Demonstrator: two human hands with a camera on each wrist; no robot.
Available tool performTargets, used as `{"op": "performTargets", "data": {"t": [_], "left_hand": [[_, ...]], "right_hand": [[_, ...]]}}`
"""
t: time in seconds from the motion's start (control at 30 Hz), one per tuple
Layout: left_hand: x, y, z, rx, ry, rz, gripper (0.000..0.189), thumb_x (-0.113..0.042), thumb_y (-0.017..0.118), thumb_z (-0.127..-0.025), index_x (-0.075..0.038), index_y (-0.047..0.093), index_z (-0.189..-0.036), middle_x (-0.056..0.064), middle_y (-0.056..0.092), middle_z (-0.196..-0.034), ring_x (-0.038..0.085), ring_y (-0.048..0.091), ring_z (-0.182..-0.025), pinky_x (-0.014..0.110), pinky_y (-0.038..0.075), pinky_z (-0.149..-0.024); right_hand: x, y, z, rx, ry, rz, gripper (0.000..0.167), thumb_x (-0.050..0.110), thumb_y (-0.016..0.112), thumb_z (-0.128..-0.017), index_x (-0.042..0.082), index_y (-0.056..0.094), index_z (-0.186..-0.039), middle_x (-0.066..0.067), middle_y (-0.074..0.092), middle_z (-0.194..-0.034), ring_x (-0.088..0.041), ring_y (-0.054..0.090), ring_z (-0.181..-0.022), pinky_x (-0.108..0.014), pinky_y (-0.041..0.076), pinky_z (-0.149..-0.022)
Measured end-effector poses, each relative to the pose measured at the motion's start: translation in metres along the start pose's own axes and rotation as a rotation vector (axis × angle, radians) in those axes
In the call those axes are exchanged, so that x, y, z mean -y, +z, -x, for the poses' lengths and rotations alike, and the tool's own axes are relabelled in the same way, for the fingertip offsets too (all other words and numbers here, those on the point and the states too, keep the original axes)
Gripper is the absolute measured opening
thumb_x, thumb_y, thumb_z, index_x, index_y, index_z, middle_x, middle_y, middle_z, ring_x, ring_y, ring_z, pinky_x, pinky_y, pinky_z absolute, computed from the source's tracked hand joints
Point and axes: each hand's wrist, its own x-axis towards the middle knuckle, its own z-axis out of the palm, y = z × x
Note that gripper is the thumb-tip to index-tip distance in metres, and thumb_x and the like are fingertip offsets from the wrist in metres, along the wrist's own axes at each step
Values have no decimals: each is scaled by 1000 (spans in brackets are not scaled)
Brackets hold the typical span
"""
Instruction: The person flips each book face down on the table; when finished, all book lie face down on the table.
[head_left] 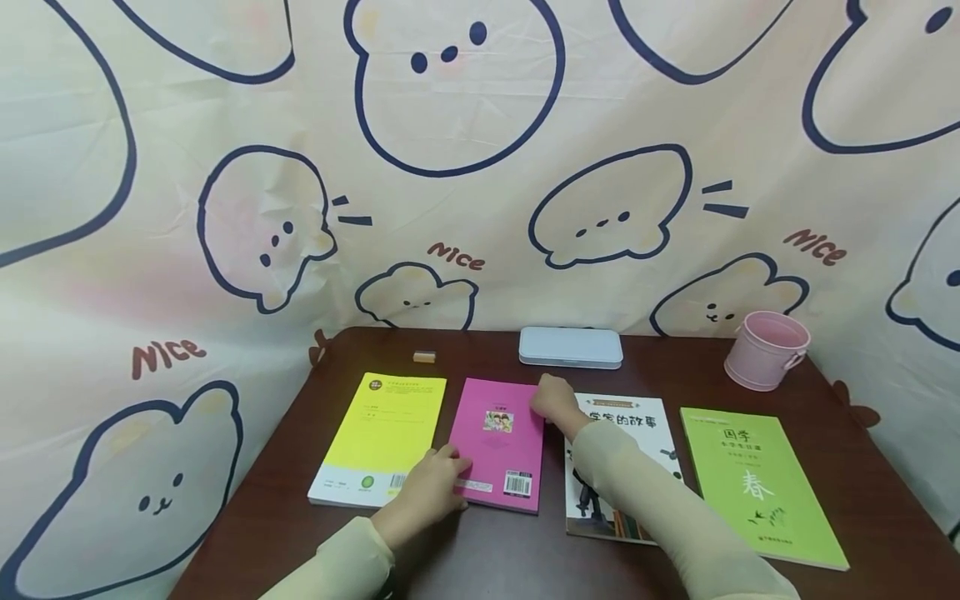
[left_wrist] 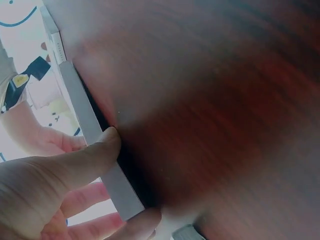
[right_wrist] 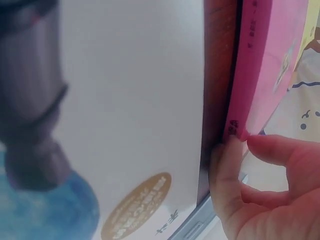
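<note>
A pink book (head_left: 498,442) lies back cover up on the dark table. My left hand (head_left: 431,487) grips its lower left corner. In the left wrist view the thumb (left_wrist: 102,150) presses against the book's pale page edge (left_wrist: 82,107), with the other fingers around the corner. My right hand (head_left: 558,402) pinches the upper right corner, thumb and index finger (right_wrist: 227,167) meeting at the pink spine in the right wrist view. Beneath my right forearm is a white book (head_left: 626,417), partly covered. To the left lies a yellow book (head_left: 386,417).
A green book (head_left: 761,492) lies at the right. Along the back are a small eraser (head_left: 424,357), a pale blue pencil case (head_left: 570,347) and a pink bucket (head_left: 765,354). A cartoon-printed cloth (head_left: 465,208) hangs behind the table (head_left: 487,567).
</note>
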Motion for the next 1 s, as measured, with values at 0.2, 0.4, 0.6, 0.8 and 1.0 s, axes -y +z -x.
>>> {"op": "performTargets", "data": {"t": [0.2, 0.4, 0.6, 0.8, 1.0], "left_hand": [[-3, 1, 1, 23, 0, 13, 59, -27, 88, -62, -7, 68, -115, 9, 59, -105, 17, 49, -81, 30, 49, -72], [-4, 0, 1, 19, 33, -28, 59, -33, 87, -63, -7, 68, -113, 10, 58, -106, 19, 51, -81, 32, 50, -73], [0, 1, 1, -11, 45, -45, 59, -35, 86, -64, -7, 68, -113, 12, 58, -108, 21, 51, -82, 33, 50, -73], [-5, -1, -1, 9, 45, -62, 63, -42, 85, -62, -9, 68, -113, 10, 58, -103, 21, 50, -83, 34, 49, -69], [-27, -9, -6, -78, 142, -67, 46, -40, 79, -72, -12, 69, -107, 13, 63, -107, 30, 58, -98, 44, 52, -76]], "right_hand": [[-2, 0, 2, -25, -28, 58, 24, 5, 55, -84, -8, 60, -103, -14, 59, -82, -22, 54, -63, -29, 45, -49], [-3, 0, 5, -30, -54, 107, 12, 4, 55, -83, -4, 61, -91, -13, 60, -81, -23, 51, -66, -31, 45, -55], [-1, -6, 7, -49, -82, 85, 9, 1, 54, -82, -1, 60, -88, -11, 58, -76, -21, 52, -63, -28, 43, -51], [-15, -33, 10, -104, -59, 108, 33, 7, 58, -80, 1, 64, -112, -14, 66, -109, -25, 62, -85, -37, 53, -66], [-45, -65, 10, -108, 31, 175, 38, 7, 57, -81, 6, 63, -119, -13, 63, -118, -28, 62, -98, -41, 53, -68]]}}
